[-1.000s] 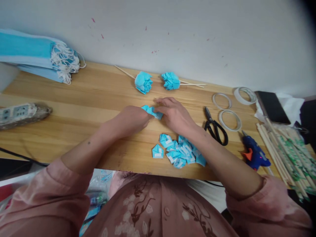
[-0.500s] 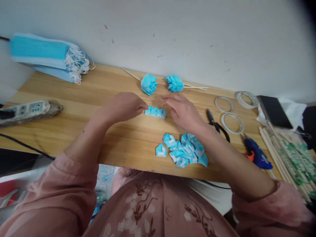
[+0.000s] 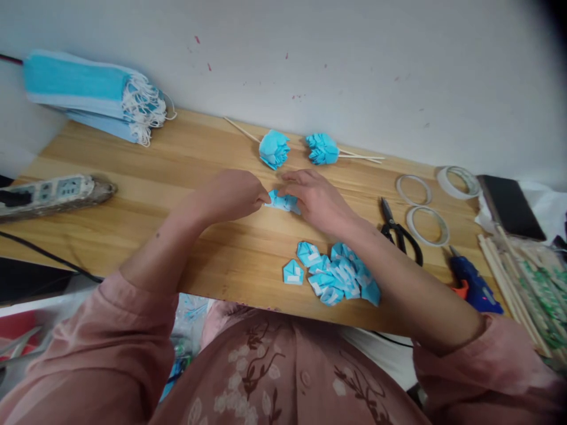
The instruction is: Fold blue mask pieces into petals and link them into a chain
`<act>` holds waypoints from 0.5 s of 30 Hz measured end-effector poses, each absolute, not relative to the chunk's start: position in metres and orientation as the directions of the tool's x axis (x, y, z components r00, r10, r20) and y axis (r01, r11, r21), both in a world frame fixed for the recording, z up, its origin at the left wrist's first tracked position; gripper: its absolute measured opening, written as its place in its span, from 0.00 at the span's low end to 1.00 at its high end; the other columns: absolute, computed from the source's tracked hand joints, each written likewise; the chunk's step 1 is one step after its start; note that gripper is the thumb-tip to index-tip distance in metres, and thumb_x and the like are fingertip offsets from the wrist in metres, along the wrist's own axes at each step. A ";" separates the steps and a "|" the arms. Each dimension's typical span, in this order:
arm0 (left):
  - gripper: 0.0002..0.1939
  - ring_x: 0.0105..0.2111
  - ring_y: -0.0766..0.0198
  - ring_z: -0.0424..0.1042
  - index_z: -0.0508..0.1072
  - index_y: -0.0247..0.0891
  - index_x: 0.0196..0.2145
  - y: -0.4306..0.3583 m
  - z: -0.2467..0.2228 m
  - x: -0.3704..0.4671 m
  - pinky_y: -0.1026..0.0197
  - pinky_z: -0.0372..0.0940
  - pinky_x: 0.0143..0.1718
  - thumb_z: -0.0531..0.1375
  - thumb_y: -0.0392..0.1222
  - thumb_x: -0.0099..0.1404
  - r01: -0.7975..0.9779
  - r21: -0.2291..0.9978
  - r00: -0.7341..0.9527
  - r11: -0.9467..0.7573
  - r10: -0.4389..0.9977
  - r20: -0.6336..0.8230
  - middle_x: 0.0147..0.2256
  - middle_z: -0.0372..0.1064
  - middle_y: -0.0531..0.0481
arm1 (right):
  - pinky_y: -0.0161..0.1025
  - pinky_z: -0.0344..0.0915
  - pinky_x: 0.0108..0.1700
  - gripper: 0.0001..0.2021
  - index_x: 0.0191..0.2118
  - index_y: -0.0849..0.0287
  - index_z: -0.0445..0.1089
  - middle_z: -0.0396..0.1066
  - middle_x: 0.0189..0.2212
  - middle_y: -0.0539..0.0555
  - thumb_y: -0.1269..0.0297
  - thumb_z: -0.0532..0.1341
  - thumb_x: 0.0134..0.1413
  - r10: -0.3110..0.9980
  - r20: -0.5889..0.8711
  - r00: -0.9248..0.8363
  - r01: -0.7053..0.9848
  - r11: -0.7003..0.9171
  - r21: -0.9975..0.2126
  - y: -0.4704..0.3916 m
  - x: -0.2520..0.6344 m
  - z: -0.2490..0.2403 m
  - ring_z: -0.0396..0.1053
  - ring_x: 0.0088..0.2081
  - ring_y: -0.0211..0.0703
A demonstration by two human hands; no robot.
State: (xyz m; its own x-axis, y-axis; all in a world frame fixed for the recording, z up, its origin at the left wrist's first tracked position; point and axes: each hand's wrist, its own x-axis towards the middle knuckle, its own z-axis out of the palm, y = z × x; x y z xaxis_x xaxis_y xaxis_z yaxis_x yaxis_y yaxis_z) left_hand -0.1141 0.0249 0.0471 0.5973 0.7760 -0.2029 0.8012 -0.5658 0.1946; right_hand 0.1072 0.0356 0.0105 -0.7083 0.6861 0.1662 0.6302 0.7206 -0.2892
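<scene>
A short blue folded strip (image 3: 283, 202), with a row of raised points, lies on the wooden table between my hands. My left hand (image 3: 233, 193) pinches its left end between thumb and fingertips. Over the right part, my right hand (image 3: 316, 198) has its curled fingers closed on the strip, hiding some of it. Several small blue folded pieces with white tape patches form a pile (image 3: 343, 274) below my right wrist. One single folded piece (image 3: 293, 272) sits just left of that pile.
Two blue flowers (image 3: 274, 149) (image 3: 322, 149) on sticks lie behind my hands. Face masks (image 3: 80, 79) are stacked back left, above a power strip (image 3: 62, 190). On the right are scissors (image 3: 392, 221), tape rolls (image 3: 428, 225), a glue gun (image 3: 473, 283), a phone (image 3: 511, 206) and wooden sticks (image 3: 509, 289).
My right hand has come down and left onto the strip, covering more of it. My left hand keeps its pinch. The whole view has shifted slightly.
</scene>
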 end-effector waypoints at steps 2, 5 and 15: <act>0.20 0.34 0.57 0.74 0.83 0.40 0.37 0.024 0.049 -0.112 0.60 0.55 0.32 0.50 0.38 0.68 0.825 0.119 0.563 -0.553 0.785 -0.257 0.33 0.77 0.43 | 0.55 0.63 0.60 0.24 0.51 0.59 0.77 0.71 0.59 0.59 0.83 0.52 0.56 0.683 0.155 -0.714 0.634 0.724 -0.271 0.037 0.107 0.010 0.66 0.59 0.56; 0.20 0.34 0.56 0.74 0.83 0.40 0.37 0.023 0.051 -0.109 0.60 0.56 0.32 0.50 0.37 0.68 0.831 0.095 0.552 -0.549 0.787 -0.276 0.33 0.78 0.42 | 0.53 0.64 0.59 0.23 0.51 0.58 0.77 0.71 0.58 0.58 0.82 0.53 0.57 0.677 0.159 -0.718 0.633 0.731 -0.254 0.039 0.105 0.010 0.66 0.58 0.55; 0.20 0.37 0.53 0.75 0.83 0.40 0.39 0.022 0.045 -0.107 0.59 0.57 0.33 0.50 0.35 0.66 0.838 0.093 0.541 -0.537 0.799 -0.261 0.36 0.79 0.40 | 0.55 0.64 0.59 0.21 0.50 0.61 0.78 0.71 0.58 0.62 0.82 0.55 0.56 0.674 0.180 -0.716 0.629 0.735 -0.254 0.039 0.104 0.010 0.66 0.57 0.58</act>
State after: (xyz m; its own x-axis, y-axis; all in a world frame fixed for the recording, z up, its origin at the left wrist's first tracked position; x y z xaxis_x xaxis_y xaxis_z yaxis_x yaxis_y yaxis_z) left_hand -0.1066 0.0223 0.0455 0.5411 0.7993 -0.2613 0.8384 -0.5371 0.0929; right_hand 0.1039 0.0387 0.0102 -0.7162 0.6744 0.1796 0.6286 0.7352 -0.2536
